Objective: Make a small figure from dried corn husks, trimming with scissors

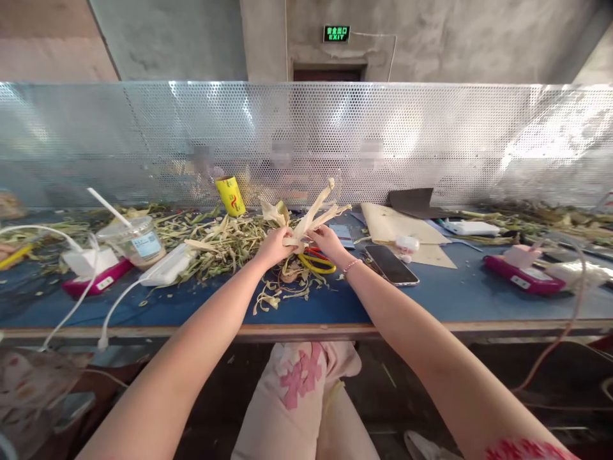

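Note:
A bundle of pale, dry husk leaves [306,220] stands up between my two hands, its strips fanning out at the top. My left hand [276,248] is closed round its lower left side. From the right, the fingers of my right hand [328,243] pinch the bundle near its base; the exact fingertip contact is partly hidden. Just under my hands lies a tool with yellow and red looped handles [320,265], mostly covered. Curled dry scraps [271,300] lie on the blue tabletop [330,306] in front of it.
A heap of dried plant strips [225,239] spreads leftward, near a yellow roll [231,196] and a plastic cup with straw [138,243]. Magenta power strips [98,278] with white cables sit on both sides. A phone [391,264] and brown paper sheets [402,227] lie right. A perforated metal screen [311,128] stands behind.

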Action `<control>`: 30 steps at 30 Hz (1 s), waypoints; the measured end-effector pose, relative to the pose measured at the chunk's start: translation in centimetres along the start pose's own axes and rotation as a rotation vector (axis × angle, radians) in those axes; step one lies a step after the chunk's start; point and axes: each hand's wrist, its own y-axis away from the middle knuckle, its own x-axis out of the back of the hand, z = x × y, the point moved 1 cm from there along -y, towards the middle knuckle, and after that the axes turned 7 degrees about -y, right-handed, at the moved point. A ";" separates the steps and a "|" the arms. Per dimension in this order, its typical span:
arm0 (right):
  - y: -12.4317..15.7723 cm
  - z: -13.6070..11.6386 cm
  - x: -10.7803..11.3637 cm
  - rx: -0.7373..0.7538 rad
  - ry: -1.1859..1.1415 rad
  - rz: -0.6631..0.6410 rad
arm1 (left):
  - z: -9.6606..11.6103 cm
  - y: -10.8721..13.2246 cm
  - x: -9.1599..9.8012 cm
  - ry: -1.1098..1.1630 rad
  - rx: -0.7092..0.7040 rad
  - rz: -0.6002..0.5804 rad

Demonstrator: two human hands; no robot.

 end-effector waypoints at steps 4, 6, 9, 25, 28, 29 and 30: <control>0.1 -0.6 0.7 0.103 0.396 0.066 | 0.4 0.1 -0.1 -0.040 -0.053 -0.009; 0.4 -1.0 0.7 0.129 0.481 0.055 | 0.4 0.1 0.0 -0.071 -0.071 0.016; 0.7 -1.2 0.1 0.106 0.384 -0.054 | 0.4 0.1 0.1 -0.090 -0.082 0.033; 0.6 -0.8 -0.4 0.053 -0.354 -0.077 | -0.4 -0.8 -0.4 0.396 0.172 0.233; 0.8 -1.3 -0.4 0.029 -0.412 -0.054 | -0.7 -0.9 -0.4 0.418 0.221 0.205; 0.8 -1.4 -0.4 0.017 -0.425 -0.048 | -0.6 -0.9 -0.4 0.452 0.221 0.169; 0.8 -1.6 -0.5 0.009 -0.433 -0.041 | -0.6 -0.9 -0.4 0.497 0.213 0.123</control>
